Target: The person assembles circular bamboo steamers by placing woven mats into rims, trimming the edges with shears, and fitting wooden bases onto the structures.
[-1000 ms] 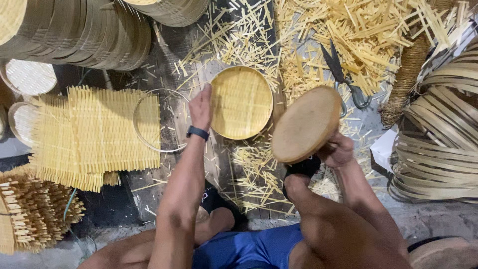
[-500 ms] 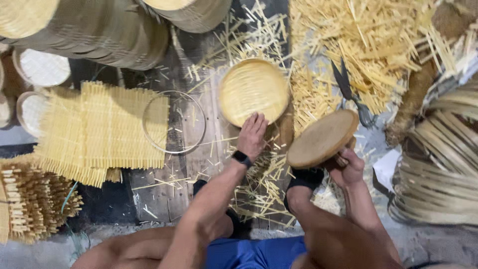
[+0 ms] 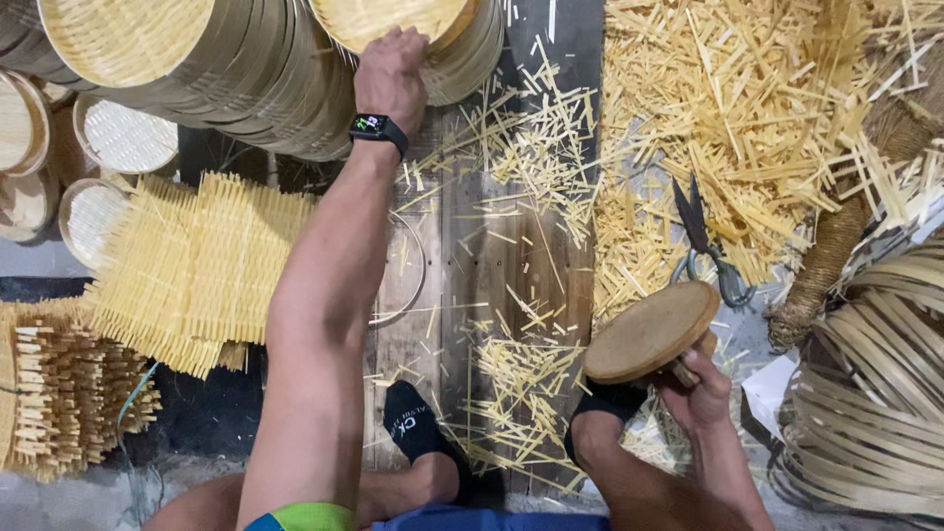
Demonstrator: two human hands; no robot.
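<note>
Nearest, at five o'clock, the right hand [image 3: 700,391] is gripping a round wooden disc [image 3: 651,330] from below, fingers [image 3: 710,366] clenched around what looks like a stub or handle under it; the disc is tilting above the right knee. Two feet in black socks [image 3: 415,425] are resting on the plank floor [image 3: 482,256] among cut bamboo slivers [image 3: 511,374]. At nine o'clock two woven slat mats [image 3: 192,270] are lying overlapped, with one thin wire ring [image 3: 408,270] partly hidden by the forearm. One pair of shears [image 3: 703,241] is lying at two o'clock on the big sliver heap [image 3: 728,118]. Farthest, at twelve o'clock, the left hand [image 3: 391,74], a watch [image 3: 379,128] on its wrist, is pressing on the rim of a woven bamboo tray [image 3: 393,20], fingers curled over the edge, atop a tray stack [image 3: 246,88]. Seating that tray squarely, I judge, calls for a flat, centred push.
</note>
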